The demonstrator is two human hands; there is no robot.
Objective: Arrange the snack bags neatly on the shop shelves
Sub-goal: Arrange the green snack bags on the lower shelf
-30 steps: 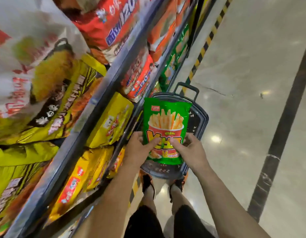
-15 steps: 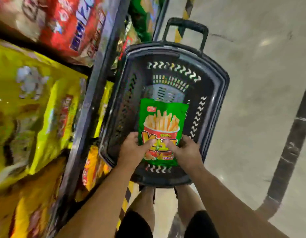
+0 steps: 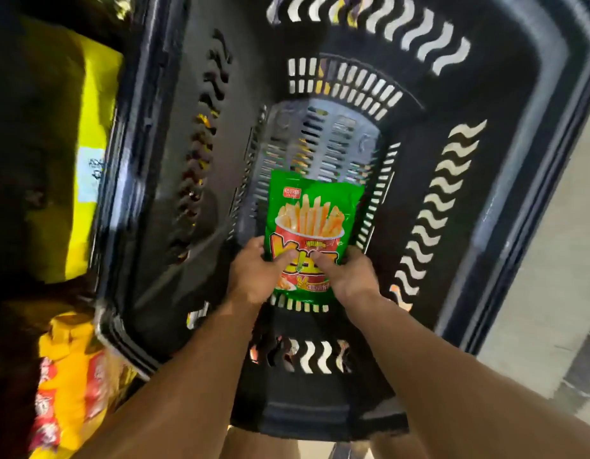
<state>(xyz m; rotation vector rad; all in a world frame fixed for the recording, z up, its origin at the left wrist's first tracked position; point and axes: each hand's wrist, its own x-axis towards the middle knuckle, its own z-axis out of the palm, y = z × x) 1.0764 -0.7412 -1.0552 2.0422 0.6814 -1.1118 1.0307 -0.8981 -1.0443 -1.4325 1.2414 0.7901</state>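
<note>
A green snack bag (image 3: 312, 213) with a picture of fries in a red cup sits deep inside a black plastic shopping basket (image 3: 174, 134), close to its slotted bottom. My left hand (image 3: 254, 276) grips the bag's lower left corner, thumb on the front. My right hand (image 3: 348, 276) grips the lower right corner the same way. The bag's bottom edge is partly covered by my thumbs.
Shop shelves run down the left, holding a bright yellow bag (image 3: 88, 137) and lower yellow-and-red bags (image 3: 68, 385). Pale floor (image 3: 545, 293) shows at the right of the basket. My legs are under the basket's near end.
My head and both hands have dropped toward the basket. The green bag went from above the basket's rim down to near its bottom, still held by both hands.
</note>
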